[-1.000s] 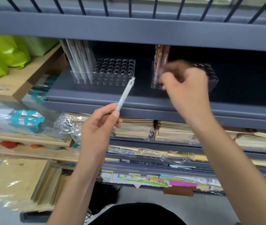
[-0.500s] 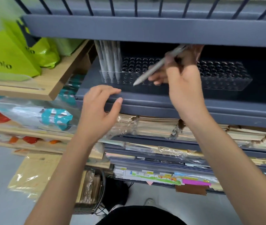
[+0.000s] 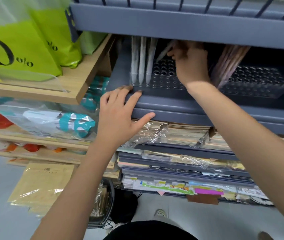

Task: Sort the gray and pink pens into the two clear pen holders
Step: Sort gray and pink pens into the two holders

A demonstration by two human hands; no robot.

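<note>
The sorting looks partly done, to my eye: a few gray pens (image 3: 142,59) stand upright at the left end of the left clear holder (image 3: 163,78), and a bunch of pink pens (image 3: 227,64) leans in the left end of the right clear holder (image 3: 258,84), with most holes in both racks bare. How many loose pens are left I cannot tell; none show outside the shelf. The right hand (image 3: 189,63) is up under the shelf, over the left holder, fingers pinched on a tilted gray pen (image 3: 164,51) whose lower tip points toward seven o'clock, just above the empty holes beside the standing gray ones. The left hand (image 3: 120,115) holds nothing, fingers spread over the front lip of the gray shelf (image 3: 181,104), at about seven o'clock from the left holder.
</note>
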